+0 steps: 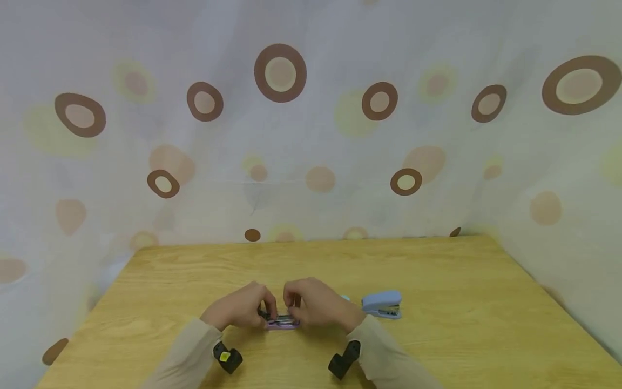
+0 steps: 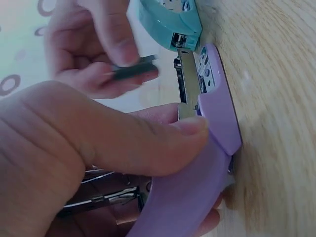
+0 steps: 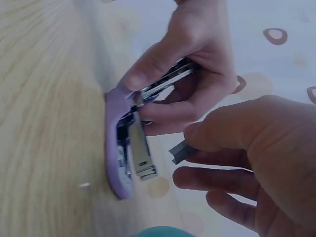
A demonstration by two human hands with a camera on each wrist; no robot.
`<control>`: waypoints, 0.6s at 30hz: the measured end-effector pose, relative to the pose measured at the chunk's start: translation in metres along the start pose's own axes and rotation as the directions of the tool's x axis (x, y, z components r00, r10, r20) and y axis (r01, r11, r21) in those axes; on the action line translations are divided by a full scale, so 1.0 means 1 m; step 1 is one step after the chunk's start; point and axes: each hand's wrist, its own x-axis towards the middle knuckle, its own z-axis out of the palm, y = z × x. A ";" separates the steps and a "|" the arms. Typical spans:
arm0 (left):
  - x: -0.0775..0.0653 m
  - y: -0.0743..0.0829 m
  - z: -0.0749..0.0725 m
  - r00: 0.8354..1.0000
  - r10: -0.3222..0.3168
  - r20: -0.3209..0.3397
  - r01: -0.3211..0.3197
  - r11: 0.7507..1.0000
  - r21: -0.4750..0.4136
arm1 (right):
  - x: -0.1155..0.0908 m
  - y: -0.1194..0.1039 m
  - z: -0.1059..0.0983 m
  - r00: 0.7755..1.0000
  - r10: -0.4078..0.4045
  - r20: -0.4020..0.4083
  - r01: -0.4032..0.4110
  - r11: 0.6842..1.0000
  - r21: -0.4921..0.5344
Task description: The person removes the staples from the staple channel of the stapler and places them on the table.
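Observation:
A purple stapler [image 3: 112,143] stands swung wide apart on the table, its metal staple channel [image 3: 140,148] exposed and tilted up from the base. My left hand [image 1: 245,307] grips it at the hinge; in the left wrist view the thumb presses beside the channel and the fingers reach behind the raised top arm. Between thumb and forefinger, my right hand [image 1: 318,305] pinches a short dark strip of staples [image 3: 181,151]. That strip hovers a small gap away from the channel, apart from the stapler.
A teal stapler [image 2: 168,24] lies just beyond the purple one, mostly hidden by my right hand in the head view. Right of that hand stands a light blue stapler [image 1: 381,300]. A patterned curtain [image 1: 311,135] hangs along the back edge of the wooden table [image 1: 437,270].

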 end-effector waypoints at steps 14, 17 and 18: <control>-0.007 -0.009 0.010 0.995 -0.004 -0.097 0.001 1.000 -0.026 | -0.009 -0.006 -0.006 0.995 -0.099 -0.022 0.100 0.994 0.045; -0.009 -0.010 0.009 0.993 -0.007 -0.117 0.005 1.000 -0.016 | -0.013 -0.009 -0.006 0.992 -0.129 -0.008 0.129 0.991 0.037; -0.009 -0.010 0.008 0.993 -0.006 -0.122 0.004 1.000 -0.013 | -0.015 -0.011 -0.006 0.991 -0.132 -0.002 0.132 0.991 0.036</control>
